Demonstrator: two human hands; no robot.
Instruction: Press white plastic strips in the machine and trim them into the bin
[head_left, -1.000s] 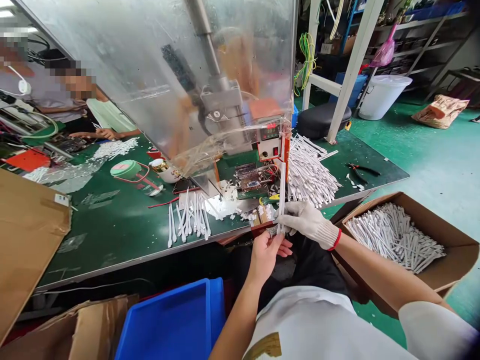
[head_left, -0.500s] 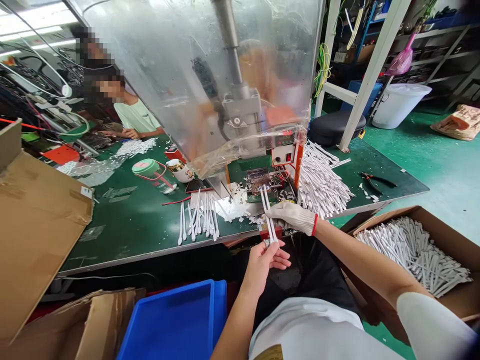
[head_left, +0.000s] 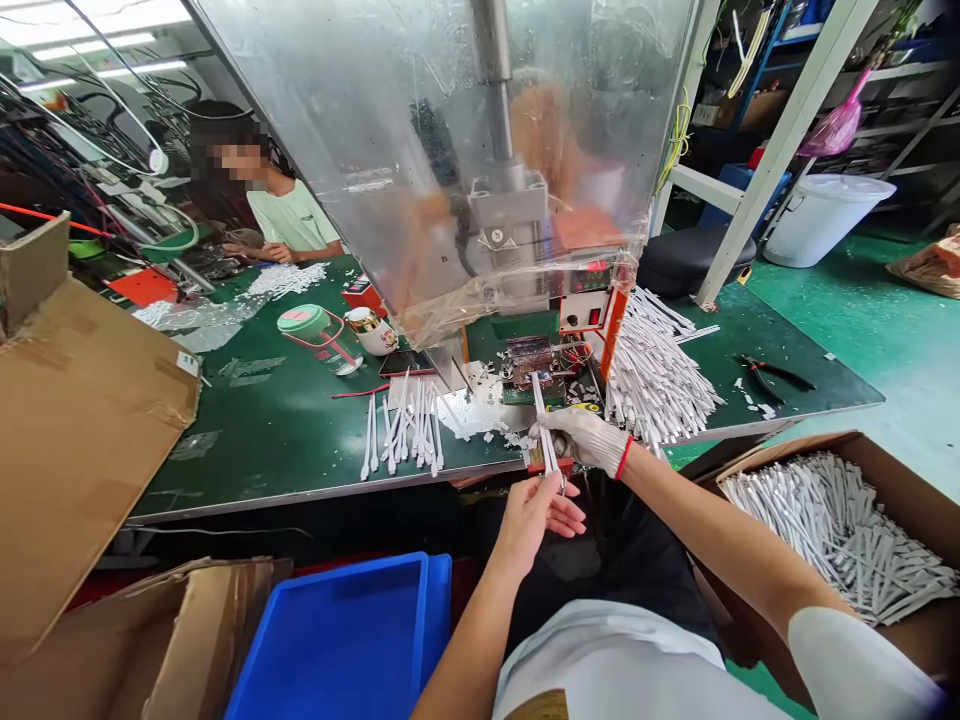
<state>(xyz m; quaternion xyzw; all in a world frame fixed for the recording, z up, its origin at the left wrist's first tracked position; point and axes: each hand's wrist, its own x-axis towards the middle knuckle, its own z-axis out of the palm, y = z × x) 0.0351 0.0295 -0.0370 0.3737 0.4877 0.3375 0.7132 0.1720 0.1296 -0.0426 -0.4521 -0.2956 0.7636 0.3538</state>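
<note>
My gloved right hand (head_left: 581,436) is closed around a pair of thin white plastic sticks (head_left: 541,410) at the near table edge, their tips tilted up toward the press (head_left: 510,230). My bare left hand (head_left: 536,510) pinches the lower end of the same sticks just below the table edge. A row of several white sticks (head_left: 405,425) lies on the green table (head_left: 277,440) to the left. A big heap of white sticks (head_left: 656,375) lies to the right of the press.
A clear plastic shield (head_left: 420,130) hangs around the press. A cardboard box (head_left: 847,520) full of white sticks stands at my right, a blue bin (head_left: 337,640) and cardboard boxes (head_left: 82,420) at my left. Pliers (head_left: 772,372) lie on the table's right. Another person (head_left: 281,215) sits across.
The sticks have tilted from upright to leaning left, and both hands have drifted slightly right and closer to the press. The view has shifted left.
</note>
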